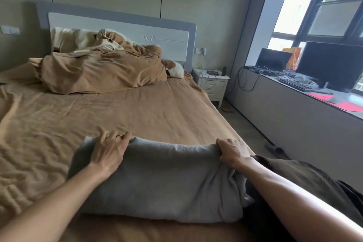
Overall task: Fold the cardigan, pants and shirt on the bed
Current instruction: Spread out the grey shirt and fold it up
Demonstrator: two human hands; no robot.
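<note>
The sheet at far left is rumpled and loose. The left hand lies flat on the far left corner of the grey garment, fingers spread and pressing down over the edge, a ring on one. The garment, probably the cardigan, sits near the foot of the bed, folded into a thick band that runs between the two hands. The right hand is at its far right corner, fingers curled and pinching a bunch of the cloth. Just beside it, partly under the right forearm, is a dark heap, likely the pants or the shirt; I cannot tell which.

Risks, as I judge them: the knit is soft and bulky, so layers may slide and the fold skew if one hand pulls ahead of the other. The right pinch could catch the dark cloth and drag it along. The loose sheet may ruck up under the fold
</note>
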